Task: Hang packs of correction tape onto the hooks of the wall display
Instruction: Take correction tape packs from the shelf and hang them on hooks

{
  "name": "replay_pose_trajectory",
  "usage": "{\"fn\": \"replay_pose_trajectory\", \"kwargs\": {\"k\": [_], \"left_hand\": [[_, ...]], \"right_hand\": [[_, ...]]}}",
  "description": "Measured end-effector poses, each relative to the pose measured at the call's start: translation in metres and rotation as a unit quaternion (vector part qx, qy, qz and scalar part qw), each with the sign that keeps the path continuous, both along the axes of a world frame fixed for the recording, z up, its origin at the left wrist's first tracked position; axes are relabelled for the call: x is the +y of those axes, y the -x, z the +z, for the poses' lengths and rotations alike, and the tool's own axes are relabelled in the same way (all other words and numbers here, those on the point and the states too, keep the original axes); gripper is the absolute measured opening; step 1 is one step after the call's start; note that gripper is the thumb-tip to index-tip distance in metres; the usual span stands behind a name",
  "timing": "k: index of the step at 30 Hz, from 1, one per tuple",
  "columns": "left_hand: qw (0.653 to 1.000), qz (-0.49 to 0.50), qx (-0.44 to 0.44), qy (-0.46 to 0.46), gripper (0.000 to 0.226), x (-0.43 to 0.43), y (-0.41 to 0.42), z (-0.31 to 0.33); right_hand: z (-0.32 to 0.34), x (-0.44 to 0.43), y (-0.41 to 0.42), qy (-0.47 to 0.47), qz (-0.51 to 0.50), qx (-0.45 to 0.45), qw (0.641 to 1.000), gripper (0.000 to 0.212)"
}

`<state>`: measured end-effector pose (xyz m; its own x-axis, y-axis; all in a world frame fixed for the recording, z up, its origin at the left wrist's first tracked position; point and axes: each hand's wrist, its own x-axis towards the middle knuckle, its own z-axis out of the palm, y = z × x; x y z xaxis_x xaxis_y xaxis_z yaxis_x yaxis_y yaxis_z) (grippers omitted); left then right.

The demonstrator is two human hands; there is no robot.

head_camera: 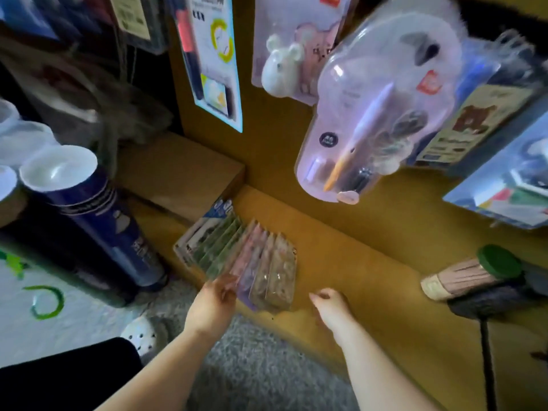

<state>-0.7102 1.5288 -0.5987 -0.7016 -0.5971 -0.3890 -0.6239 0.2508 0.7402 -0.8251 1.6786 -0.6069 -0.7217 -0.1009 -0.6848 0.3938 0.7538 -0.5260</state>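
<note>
**Reaching down for a fanned stack of correction tape packs**

The view looks down from a person's head at a low yellow-brown ledge (pixel 370 262) at the foot of a wall display. A fanned stack of correction tape packs (pixel 252 262) lies on the ledge in clear blister packaging, green ones to the left, then pink and paler ones to the right.

The step in hand looks like the pickup: collecting packs before any are hung. The left hand (pixel 215 298) is at the near left corner of the stack, its fingers touching the lower edge of the pink packs and apparently closing on them, though blur hides whether the hold is firm. The right hand (pixel 329 301) hovers just beside the stack's right corner, fingers loosely curled and holding nothing.

Next, the person will probably need to lift one pack free of the fan, find the hang hole at its top and raise it to a hook. No bare hook can be made out here; the display above is crowded with other hanging goods, among them a large clear-fronted lilac pack (pixel 382 99). Stacked blue paper cups (pixel 98 221) stand to the left.
</note>
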Motion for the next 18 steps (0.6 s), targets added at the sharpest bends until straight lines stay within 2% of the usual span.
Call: {"fn": "replay_pose_trajectory", "kwargs": {"k": [6, 14, 18], "left_hand": [[1.000, 0.004, -0.005, -0.022, 0.037, -0.003, 0.007, -0.032], [0.996, 0.019, 0.031, -0.086, 0.035, 0.007, 0.020, -0.043], [0.995, 0.022, 0.025, -0.096, 0.049, 0.009, 0.023, -0.047]], "right_hand": [[-0.028, -0.039, 0.006, 0.067, -0.059, -0.036, 0.995, 0.040], [-0.053, -0.044, 0.008, 0.099, -0.085, -0.053, 0.990, 0.053], [-0.060, -0.044, 0.004, 0.099, -0.089, -0.047, 0.990, 0.054]]}}
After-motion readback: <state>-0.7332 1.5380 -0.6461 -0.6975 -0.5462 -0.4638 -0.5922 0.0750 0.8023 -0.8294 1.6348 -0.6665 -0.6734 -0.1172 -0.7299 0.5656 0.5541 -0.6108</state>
